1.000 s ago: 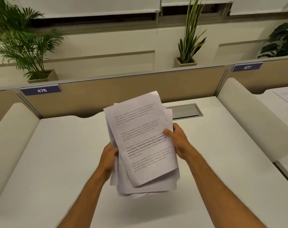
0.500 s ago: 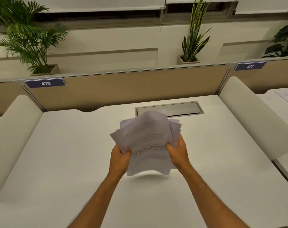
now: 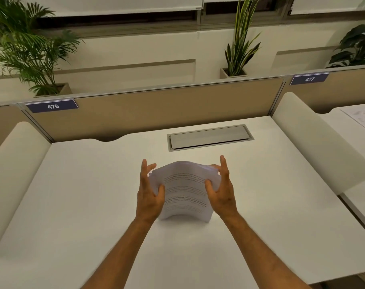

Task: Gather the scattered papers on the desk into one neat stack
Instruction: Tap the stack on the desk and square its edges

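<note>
Standing now on their bottom edge at the desk's (image 3: 73, 205) middle (a second ago held aloft), the papers (image 3: 184, 190) bow between left hand (image 3: 149, 197) and right hand (image 3: 221, 195), fingers half-spread, clamping their sides; squaring looks nearly done.

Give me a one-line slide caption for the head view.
Both hands, left hand and right hand, square a bowed stack of papers on its edge on the white desk.

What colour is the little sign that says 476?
Dark blue with white numbers. The 476 sign shows best in the head view, on the divider's left end.
</note>
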Available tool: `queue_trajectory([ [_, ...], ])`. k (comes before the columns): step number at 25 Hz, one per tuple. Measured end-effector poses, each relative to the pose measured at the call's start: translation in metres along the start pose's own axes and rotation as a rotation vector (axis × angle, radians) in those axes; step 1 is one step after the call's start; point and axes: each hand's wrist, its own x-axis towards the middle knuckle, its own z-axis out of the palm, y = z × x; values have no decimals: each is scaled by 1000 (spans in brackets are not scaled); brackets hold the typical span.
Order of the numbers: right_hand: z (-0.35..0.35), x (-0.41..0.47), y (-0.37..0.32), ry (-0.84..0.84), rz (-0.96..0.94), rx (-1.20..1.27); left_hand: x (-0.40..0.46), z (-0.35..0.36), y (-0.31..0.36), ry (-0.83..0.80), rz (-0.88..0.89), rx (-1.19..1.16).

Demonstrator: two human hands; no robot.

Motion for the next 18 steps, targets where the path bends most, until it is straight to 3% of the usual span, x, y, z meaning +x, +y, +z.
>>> queue_trajectory([
  [3,-4,7,4,-11,-178,-135,4,-3,4,-3,121,71],
  [10,-3,2,21,-106,326,268,1,-2,-1,2,-130,-171],
  [18,1,2,18,-22,325,337,2,4,-6,-36,-181,-224],
])
